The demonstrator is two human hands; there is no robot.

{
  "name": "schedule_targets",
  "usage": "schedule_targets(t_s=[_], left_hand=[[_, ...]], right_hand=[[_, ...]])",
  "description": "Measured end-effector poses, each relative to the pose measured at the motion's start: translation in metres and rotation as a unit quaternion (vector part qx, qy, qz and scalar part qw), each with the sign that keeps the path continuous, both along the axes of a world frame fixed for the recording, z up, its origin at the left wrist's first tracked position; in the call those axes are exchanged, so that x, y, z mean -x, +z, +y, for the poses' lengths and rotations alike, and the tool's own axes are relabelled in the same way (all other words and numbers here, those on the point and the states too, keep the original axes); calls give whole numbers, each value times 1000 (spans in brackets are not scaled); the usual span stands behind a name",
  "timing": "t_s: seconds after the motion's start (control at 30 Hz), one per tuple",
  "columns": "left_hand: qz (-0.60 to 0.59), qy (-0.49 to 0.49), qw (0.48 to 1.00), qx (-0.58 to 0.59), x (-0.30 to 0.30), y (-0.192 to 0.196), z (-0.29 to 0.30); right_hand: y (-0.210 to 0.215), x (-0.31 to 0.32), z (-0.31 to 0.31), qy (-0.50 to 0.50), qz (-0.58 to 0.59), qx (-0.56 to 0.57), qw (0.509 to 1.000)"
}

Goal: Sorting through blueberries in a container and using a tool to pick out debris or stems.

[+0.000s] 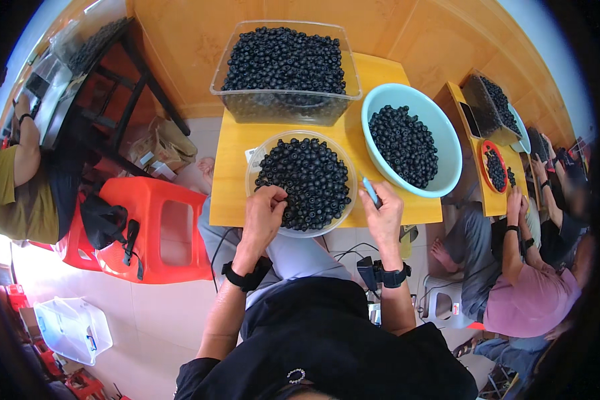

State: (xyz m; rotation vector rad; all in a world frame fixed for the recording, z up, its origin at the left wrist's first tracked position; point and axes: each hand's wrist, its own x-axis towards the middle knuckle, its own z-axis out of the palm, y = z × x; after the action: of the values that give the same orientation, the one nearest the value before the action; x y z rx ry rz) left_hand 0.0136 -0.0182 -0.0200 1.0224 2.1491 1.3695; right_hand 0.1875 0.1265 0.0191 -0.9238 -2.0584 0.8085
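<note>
My left hand [267,212] is over the near left rim of a round clear tub [251,175]. Its thumb and fingers are pinched together, and what they hold, if anything, is hidden. Small black bead-like parts [303,180], some with a visible hole, fill the tub. To the right of the tub, my right hand [385,212] grips a slim blue-handled tool [371,192] that points up and away. The kind of tool cannot be told. A light blue basin [450,160] with more black parts stands just beyond this hand, tilted in view.
A large clear box [280,107] heaped with black parts stands at the back of the yellow table [233,143]. Red stools [155,220] are at left, near a seated person [20,180]. Other people work at a second table [477,157] on the right. A clear bin [73,327] lies on the floor.
</note>
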Motion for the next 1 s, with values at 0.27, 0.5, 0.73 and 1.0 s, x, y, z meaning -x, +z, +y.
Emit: schedule_targets(t_s=[0.27, 0.5, 0.73, 1.0], left_hand=[[150, -2, 986, 70, -6, -16, 23], [35, 3, 999, -10, 0, -18, 17], [-261, -37, 961, -85, 11, -13, 8], [-520, -96, 822, -213, 9, 8, -4]], right_hand=[[-12, 5, -13, 39, 7, 9, 999], [-14, 7, -22, 59, -29, 40, 997], [-14, 14, -26, 76, -23, 45, 996], [6, 21, -45, 207, -8, 37, 978]])
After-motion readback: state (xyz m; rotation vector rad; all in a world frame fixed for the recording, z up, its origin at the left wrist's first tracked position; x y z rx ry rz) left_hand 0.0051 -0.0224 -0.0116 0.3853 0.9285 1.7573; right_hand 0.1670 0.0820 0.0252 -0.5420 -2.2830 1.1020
